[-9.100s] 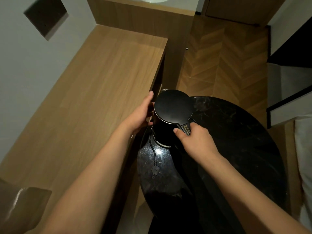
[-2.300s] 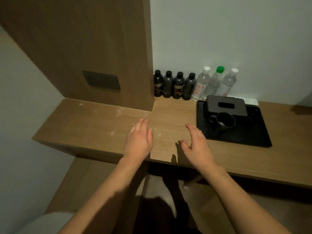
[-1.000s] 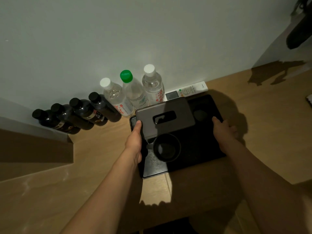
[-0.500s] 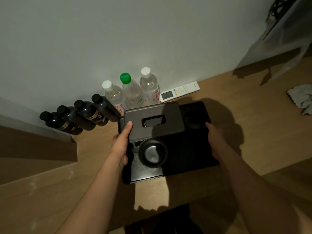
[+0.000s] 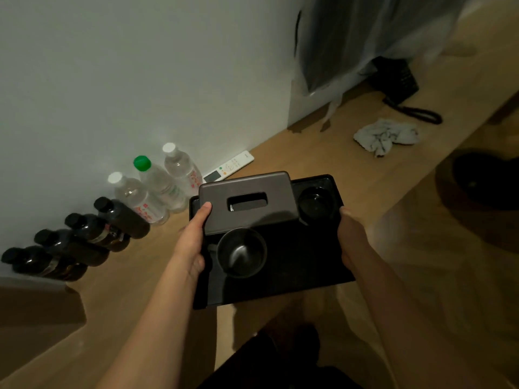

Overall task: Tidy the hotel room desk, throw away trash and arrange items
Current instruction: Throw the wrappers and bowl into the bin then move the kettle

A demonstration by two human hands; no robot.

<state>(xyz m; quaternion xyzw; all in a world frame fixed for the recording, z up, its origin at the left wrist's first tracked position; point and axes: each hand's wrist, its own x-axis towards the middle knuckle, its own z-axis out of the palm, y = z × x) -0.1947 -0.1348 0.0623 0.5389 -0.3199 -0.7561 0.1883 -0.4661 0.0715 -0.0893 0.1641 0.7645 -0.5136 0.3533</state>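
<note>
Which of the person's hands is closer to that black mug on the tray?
Left. The left hand grips the tray's left edge right beside the black mug. The right hand holds the opposite edge, across the tray from the mug.

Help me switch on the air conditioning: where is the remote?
In the head view the remote lies on the desk against the wall, right of the clear bottles and just behind the tray.
</note>
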